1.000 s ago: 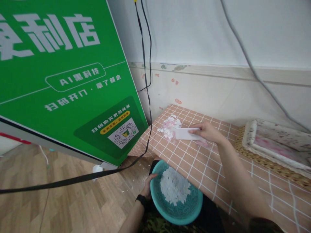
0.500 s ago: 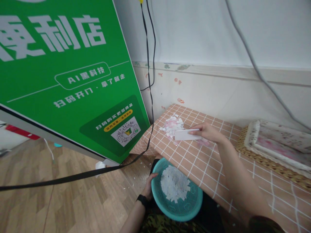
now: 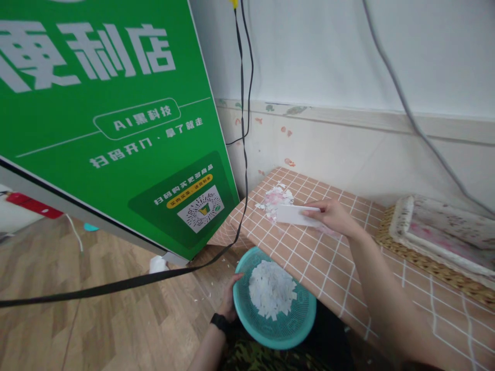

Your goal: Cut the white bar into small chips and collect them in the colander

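Note:
In my right hand (image 3: pixel 334 216) is a flat white card (image 3: pixel 296 215), pinched at its right end and standing on edge on the checked tablecloth (image 3: pixel 301 252). The card's left end touches a small heap of white and pinkish paper scraps (image 3: pixel 275 198). My left hand (image 3: pixel 231 296) grips the left rim of a teal plastic basket (image 3: pixel 305 324), thumb over the edge and the other fingers hidden beneath. Inside the basket lies a pile of pale paper bits (image 3: pixel 270 288). It is tucked against the table's front edge, lower than the tabletop.
A green panel with white lettering (image 3: pixel 116 103) stands at the left. A black strap (image 3: pixel 116 288) hangs down and crosses in front of me. On the table's right sits a woven basket with a floral cloth lining (image 3: pixel 444 237). A grey cable (image 3: pixel 406 108) runs along the wall.
The teal basket and my left hand have shifted slightly left in view. My right hand keeps the card beside the scraps, its angle tilted a little. The view has turned slightly.

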Motion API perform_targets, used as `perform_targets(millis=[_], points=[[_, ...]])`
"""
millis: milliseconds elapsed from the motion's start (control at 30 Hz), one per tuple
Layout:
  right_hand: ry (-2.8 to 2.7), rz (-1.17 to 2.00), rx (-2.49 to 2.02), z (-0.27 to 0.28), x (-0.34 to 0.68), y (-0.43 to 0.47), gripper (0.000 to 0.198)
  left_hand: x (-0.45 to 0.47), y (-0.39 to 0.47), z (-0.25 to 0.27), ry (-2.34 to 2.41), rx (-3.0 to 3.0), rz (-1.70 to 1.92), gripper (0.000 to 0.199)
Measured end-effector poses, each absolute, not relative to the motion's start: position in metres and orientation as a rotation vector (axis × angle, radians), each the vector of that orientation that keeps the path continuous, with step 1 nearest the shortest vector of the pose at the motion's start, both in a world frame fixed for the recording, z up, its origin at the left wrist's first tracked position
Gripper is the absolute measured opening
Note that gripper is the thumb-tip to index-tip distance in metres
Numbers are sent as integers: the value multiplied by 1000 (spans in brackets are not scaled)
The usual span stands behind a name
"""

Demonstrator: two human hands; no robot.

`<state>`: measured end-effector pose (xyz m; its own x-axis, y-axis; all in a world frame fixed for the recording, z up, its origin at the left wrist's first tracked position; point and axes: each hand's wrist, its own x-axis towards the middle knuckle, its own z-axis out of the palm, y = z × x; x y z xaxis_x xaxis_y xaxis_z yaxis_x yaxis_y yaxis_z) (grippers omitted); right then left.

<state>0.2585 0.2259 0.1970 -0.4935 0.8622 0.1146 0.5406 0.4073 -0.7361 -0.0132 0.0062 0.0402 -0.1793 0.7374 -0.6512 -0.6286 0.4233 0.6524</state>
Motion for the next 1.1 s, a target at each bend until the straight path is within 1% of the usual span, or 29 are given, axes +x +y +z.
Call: perform_targets(millis=[200, 267, 367, 567, 767, 867, 1100], points=[[-2002, 520, -1364, 162, 254, 171, 31, -37, 8, 40, 1105, 38, 1135, 22], [-1912, 451, -1439, 148, 254, 157, 32, -43, 8, 43, 1055, 25, 1146, 20], [-1857, 414, -1479, 135, 252, 144, 32, -50, 8, 48, 991, 66, 1124, 22], [-1940, 369, -1314, 134, 245, 139, 28, -55, 15, 51, 1024, 54, 1142, 15], [-1819, 153, -1534, 140, 255, 138, 32, -57, 23, 48, 1079, 50, 1199, 14], [-1859, 185, -1572, 140, 255, 136, 33, -58, 26, 48, 1074, 51, 1176, 18], [-1871, 332, -1491, 142, 248, 135, 30, -64, 33, 44, 1038, 65, 1179, 19]])
